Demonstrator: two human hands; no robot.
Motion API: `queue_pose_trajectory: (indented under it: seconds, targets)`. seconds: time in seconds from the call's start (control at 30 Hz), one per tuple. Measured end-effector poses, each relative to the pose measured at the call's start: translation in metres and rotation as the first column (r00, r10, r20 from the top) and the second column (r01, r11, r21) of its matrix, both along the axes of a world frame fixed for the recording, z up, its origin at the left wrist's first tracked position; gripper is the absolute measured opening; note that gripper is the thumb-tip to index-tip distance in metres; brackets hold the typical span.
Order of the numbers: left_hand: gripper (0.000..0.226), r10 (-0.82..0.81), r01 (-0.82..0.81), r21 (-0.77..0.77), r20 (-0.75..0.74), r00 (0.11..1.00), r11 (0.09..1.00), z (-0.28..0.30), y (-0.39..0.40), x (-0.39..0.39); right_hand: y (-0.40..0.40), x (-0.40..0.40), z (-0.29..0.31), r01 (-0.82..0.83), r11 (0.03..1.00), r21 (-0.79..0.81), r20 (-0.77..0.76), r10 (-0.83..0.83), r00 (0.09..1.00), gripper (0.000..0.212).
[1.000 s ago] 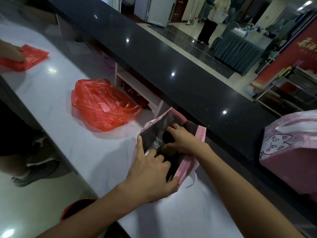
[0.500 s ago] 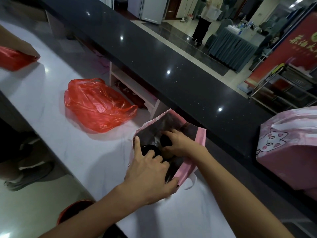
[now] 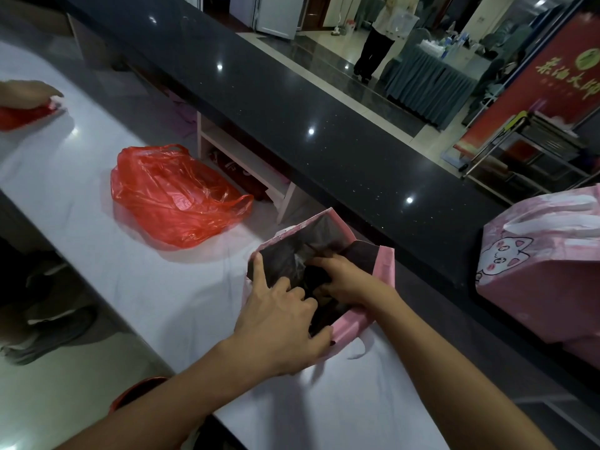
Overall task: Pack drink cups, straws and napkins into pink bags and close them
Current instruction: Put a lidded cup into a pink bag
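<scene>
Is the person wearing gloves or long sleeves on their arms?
No. Both the left hand and the right hand are bare, with no gloves. Both forearms are uncovered as far as the picture shows, so no sleeves reach into view. No watch, bracelet or ring shows on either wrist or hand. The fingernails look short and plain.
</scene>
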State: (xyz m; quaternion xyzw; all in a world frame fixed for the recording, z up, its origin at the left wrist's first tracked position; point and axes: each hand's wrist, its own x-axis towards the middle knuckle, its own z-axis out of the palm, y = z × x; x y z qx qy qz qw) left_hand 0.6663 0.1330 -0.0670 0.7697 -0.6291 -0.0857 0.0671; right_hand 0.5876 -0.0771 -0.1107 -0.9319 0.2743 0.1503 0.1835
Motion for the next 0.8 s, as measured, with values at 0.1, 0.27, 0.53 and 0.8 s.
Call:
queue_pose_trajectory:
  seconds: [0.1, 0.27, 0.53, 0.8]
  targets:
    - [0.06, 0.007, -0.007, -0.005, -0.023, 1.0, 1.0, 0.002, 0.0, 0.0, 0.001, -0.001, 0.002, 0.008, 0.998, 0.065, -0.042, -0.005, 0.999, 0.069]
    - [0.058, -0.006, 0.006, 0.009, -0.011, 1.0, 1.0, 0.001, 0.001, 0.0, 0.008, -0.008, -0.003, -0.074, 0.997, -0.008, -0.057, 0.074, 0.996, 0.069]
    - [0.052, -0.01, 0.01, 0.011, -0.016, 1.0, 1.0, -0.001, -0.01, 0.0, 0.015, -0.005, 0.001, -0.178, 0.977, -0.12, -0.073, 0.17, 0.983, 0.062]
    - [0.046, -0.058, 0.052, -0.157, -0.03, 0.998, 0.986, 0.01, -0.011, -0.006, 0.03, -0.032, 0.058, 0.009, 0.992, -0.127, 0.306, 0.031, 0.951, 0.032]
